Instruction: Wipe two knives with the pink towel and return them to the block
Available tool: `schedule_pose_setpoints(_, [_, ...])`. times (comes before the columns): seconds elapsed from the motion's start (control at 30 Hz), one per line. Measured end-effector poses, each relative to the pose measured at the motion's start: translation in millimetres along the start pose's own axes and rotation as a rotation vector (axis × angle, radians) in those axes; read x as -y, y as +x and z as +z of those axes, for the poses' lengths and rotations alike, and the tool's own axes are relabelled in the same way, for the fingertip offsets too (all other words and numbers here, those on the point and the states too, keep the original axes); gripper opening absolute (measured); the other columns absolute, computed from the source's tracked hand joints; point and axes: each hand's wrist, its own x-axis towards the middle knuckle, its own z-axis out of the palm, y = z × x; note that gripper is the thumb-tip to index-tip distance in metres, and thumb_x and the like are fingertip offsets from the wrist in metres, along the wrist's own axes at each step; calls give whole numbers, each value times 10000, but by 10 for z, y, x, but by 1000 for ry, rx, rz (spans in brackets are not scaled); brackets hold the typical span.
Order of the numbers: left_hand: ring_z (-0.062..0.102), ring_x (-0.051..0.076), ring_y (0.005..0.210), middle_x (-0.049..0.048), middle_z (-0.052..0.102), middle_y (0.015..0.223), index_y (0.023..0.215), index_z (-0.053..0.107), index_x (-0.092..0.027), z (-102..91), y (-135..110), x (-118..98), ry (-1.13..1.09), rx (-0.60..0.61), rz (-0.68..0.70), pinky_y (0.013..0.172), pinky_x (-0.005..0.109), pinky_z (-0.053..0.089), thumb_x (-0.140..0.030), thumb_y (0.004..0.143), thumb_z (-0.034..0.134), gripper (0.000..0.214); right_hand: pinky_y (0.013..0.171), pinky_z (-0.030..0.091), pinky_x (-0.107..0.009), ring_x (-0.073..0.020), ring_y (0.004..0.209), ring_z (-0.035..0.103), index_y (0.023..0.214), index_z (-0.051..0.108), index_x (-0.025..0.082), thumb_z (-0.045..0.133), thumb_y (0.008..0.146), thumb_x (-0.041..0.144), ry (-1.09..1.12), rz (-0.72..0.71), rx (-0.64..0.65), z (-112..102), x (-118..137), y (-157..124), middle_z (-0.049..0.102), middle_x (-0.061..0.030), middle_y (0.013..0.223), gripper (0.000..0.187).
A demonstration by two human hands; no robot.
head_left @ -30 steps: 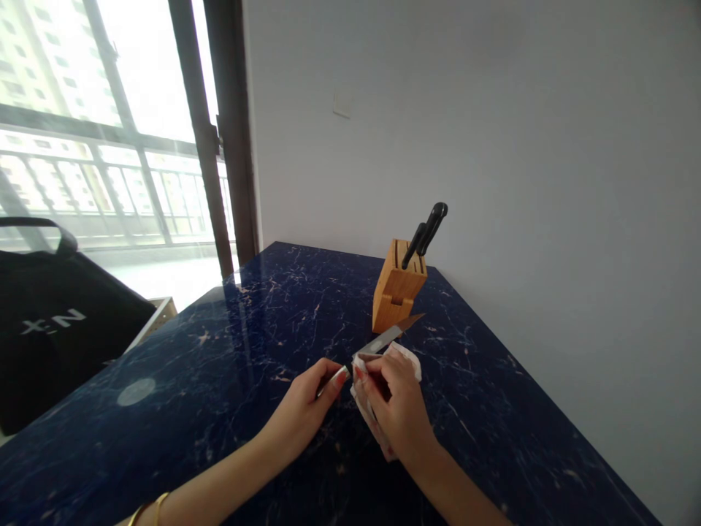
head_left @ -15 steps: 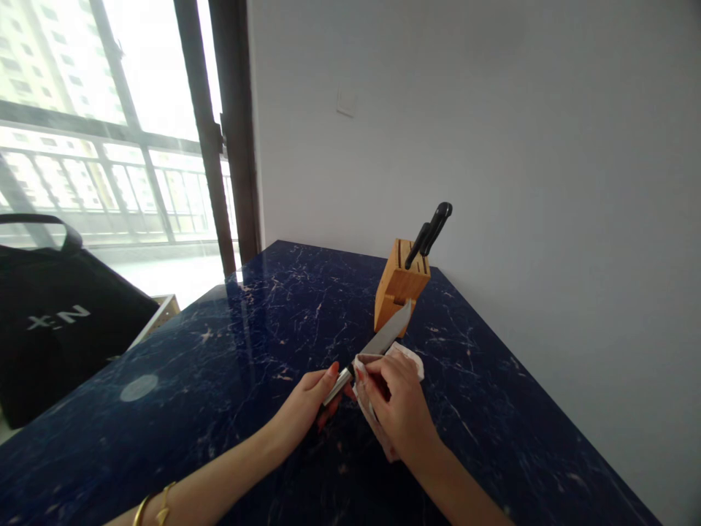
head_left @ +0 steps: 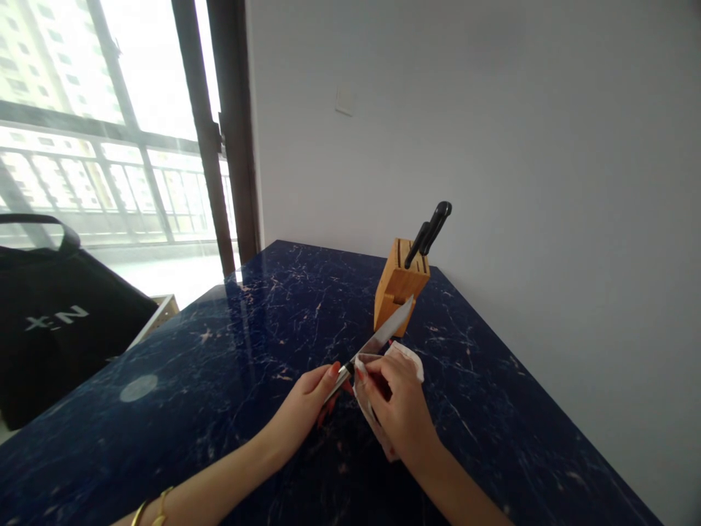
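My left hand (head_left: 313, 394) is closed around the handle of a kitchen knife (head_left: 388, 328), whose blade points up and away to the right. A pale cloth (head_left: 406, 356) is pinched in my right hand (head_left: 399, 398), right beside the lower end of the blade; part of it hangs below the fingers. Whether the cloth presses on the blade is hard to make out. Behind the blade tip stands a wooden knife block (head_left: 390, 283), with black-handled knives (head_left: 437, 228) in its slots and other slots vacant.
The dark blue marble-patterned table (head_left: 263, 329) carries a pale round mark (head_left: 139, 388) at left. A black bag (head_left: 55, 321) sits beyond the table's left edge. A white wall (head_left: 493, 146) runs behind and to the right; a window (head_left: 109, 146) is at left.
The knife has turned slightly, so its blade looks narrower and the tip sits a little higher. Both hands keep their grips, nearly in the same place.
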Motion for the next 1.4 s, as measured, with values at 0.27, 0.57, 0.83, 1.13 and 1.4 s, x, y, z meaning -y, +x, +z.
schedule_pose_setpoints(0.27, [469,110,594,-31,521,652,774,549,-170,7,-56,-104,282,-106,183,528,203,362,-445,809,480,286,717,409,-309,-174,782,527,784,589,201,521,805,265,33,96,-105,-62,-11,-10,599,-32,812,96])
schedule_pose_setpoints(0.57, [512,122,731,0,503,818,859,539,-207,26,-118,-109,600,-87,454,679,224,411,-187,816,482,75,772,385,-324,-176,820,534,792,610,214,520,808,226,31,52,-12,19,4,-11,632,-14,829,92])
schedule_pose_setpoints(0.83, [513,121,719,-1,482,808,873,535,-207,-10,-107,-123,631,-130,476,660,225,415,-232,829,473,80,698,395,-306,-166,748,528,739,589,201,513,816,263,8,79,-35,8,-8,-19,604,-18,758,125])
schedule_pose_setpoints(1.13, [503,126,617,-18,544,690,787,513,-195,10,-57,-75,442,-196,264,559,225,389,-359,812,496,167,713,392,-297,-152,750,516,741,565,202,487,832,259,41,36,22,4,-20,-8,590,-14,778,132])
schedule_pose_setpoints(1.4, [499,121,637,-14,533,725,767,495,-198,40,-89,-91,508,-170,323,575,220,381,-288,796,515,97,657,389,-279,-153,708,497,718,549,196,490,826,285,23,109,-25,20,-23,-15,545,-10,711,152])
